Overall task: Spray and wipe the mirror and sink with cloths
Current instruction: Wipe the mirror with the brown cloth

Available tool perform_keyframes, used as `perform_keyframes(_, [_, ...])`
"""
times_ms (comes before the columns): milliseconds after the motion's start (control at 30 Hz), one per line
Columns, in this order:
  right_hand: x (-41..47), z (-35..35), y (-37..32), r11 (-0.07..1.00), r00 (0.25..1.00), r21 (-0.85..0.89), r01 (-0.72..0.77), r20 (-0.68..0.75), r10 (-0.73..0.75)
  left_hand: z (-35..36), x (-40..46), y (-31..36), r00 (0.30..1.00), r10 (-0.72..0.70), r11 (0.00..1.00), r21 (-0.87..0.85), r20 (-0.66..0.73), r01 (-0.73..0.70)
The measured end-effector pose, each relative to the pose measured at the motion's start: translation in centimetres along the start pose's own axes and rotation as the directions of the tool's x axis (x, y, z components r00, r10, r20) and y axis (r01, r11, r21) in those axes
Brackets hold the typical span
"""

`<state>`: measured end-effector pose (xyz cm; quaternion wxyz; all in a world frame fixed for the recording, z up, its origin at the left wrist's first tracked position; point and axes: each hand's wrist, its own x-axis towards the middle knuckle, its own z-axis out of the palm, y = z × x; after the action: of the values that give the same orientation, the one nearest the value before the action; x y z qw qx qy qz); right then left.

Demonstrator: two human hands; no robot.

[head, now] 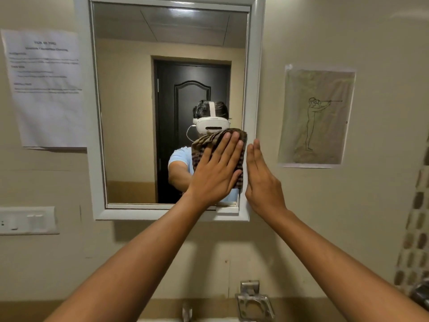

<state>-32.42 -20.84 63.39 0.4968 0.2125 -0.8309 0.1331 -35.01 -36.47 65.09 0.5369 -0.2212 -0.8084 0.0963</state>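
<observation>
A wall mirror in a white frame hangs straight ahead. My left hand lies flat with spread fingers on a brown striped cloth, pressing it against the lower right of the glass. My right hand rests flat, fingers together, on the frame's right side next to the cloth and holds nothing. The glass reflects a person with a white headset and a dark door. The sink is hidden below the picture; only the tap's top shows at the bottom edge.
A printed sheet is taped to the wall left of the mirror and a line drawing to its right. A switch plate sits low on the left. A metal holder is mounted under the mirror. Patterned tiles run down the right edge.
</observation>
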Motion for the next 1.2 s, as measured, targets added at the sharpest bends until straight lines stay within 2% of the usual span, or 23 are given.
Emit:
perform_keyframes(333, [-1.9, 0.6, 0.5, 1.0, 0.999, -0.009, -0.014, 0.034, 0.014, 1.7, -3.4, 0.8, 0.992, 0.103, 0.995, -0.007, 0.067, -0.103])
perform_keyframes(567, [-2.8, 0.6, 0.0, 0.999, 0.997, -0.016, -0.032, 0.069, 0.033, 0.6, -3.9, -1.3, 0.975, 0.19, 0.981, 0.01, 0.114, -0.192])
perform_keyframes(800, [-3.3, 1.5, 0.0, 0.998, 0.994, 0.001, -0.07, 0.088, 0.07, 0.3, -7.6, -6.5, 0.976, 0.126, 0.988, 0.069, 0.175, -0.14])
perform_keyframes(967, [-3.2, 1.8, -0.8, 0.993, 0.992, 0.038, -0.113, 0.063, 0.11, -0.5, -11.7, -11.9, 0.983, 0.072, 0.986, 0.139, 0.168, -0.096])
perform_keyframes(1200, [-3.1, 2.2, -1.1, 0.997, 0.997, 0.015, -0.072, 0.034, 0.072, -2.2, -15.7, -17.5, 0.979, -0.018, 0.98, 0.195, 0.201, -0.022])
